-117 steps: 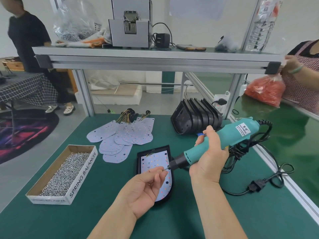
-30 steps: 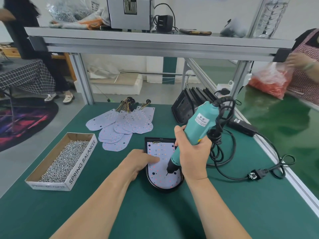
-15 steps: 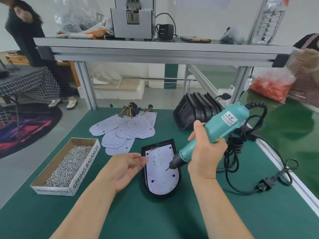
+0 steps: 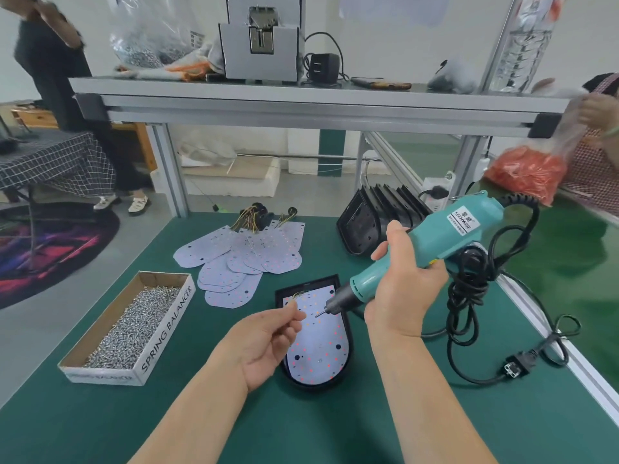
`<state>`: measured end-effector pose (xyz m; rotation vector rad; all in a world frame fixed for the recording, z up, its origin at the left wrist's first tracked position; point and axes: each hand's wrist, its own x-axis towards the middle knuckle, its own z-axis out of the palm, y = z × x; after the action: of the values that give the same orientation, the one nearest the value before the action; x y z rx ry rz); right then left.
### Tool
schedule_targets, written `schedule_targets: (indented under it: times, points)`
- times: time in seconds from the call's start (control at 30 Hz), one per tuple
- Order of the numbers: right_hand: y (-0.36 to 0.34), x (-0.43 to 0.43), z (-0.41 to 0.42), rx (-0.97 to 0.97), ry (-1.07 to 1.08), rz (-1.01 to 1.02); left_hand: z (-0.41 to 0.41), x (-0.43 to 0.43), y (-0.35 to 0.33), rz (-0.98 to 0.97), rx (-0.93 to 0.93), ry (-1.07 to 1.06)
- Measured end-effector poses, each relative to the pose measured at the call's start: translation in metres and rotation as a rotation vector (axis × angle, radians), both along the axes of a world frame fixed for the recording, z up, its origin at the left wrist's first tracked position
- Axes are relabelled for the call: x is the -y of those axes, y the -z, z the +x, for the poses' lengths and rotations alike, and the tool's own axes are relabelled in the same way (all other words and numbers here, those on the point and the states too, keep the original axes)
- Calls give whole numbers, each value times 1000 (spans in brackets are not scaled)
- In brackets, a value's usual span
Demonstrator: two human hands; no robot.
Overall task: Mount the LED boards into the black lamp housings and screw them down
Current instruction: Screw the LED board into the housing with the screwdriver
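Head view: R hand (image 4: 405, 283) grips teal screwdriver (image 4: 445, 236), bit just above LED board (image 4: 318, 343) seated in black housing (image 4: 311, 285) on table (image 4: 301, 423). L hand (image 4: 268, 343) fingers pinched beside bit; holding a screw? Can't tell.

Two bare forearms (image 4: 207, 403) come in from the near edge, uncovered from wrist to the bottom of the picture. The left hand (image 4: 268, 344) and the right hand (image 4: 403, 289) are bare as well. The fingernails are too small to make out.
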<state>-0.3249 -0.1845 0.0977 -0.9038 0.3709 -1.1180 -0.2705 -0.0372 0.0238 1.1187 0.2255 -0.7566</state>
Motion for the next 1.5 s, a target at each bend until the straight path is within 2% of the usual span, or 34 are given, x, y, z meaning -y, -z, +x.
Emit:
schedule_targets:
  times: [0.13,0.37,0.7,1.17,1.3,1.5]
  points:
    - [-1,0,3,4,5,10,2,-6,-1,-176,-92,38]
    - [-1,-3,8,-4,-1,11,-2,-7,4,-196,-93,46]
    - [5,-4,7,-9,-2,-6,-7,4,0,-271,-320,62]
    - [7,-4,4,-13,6,4,-15,8,-1,-331,-403,47]
    - [6,-4,6,-8,36,13,-24,14,-2,-382,-372,-37]
    - [4,-2,12,-10,79,85,-40,31,5,-458,-247,-277]
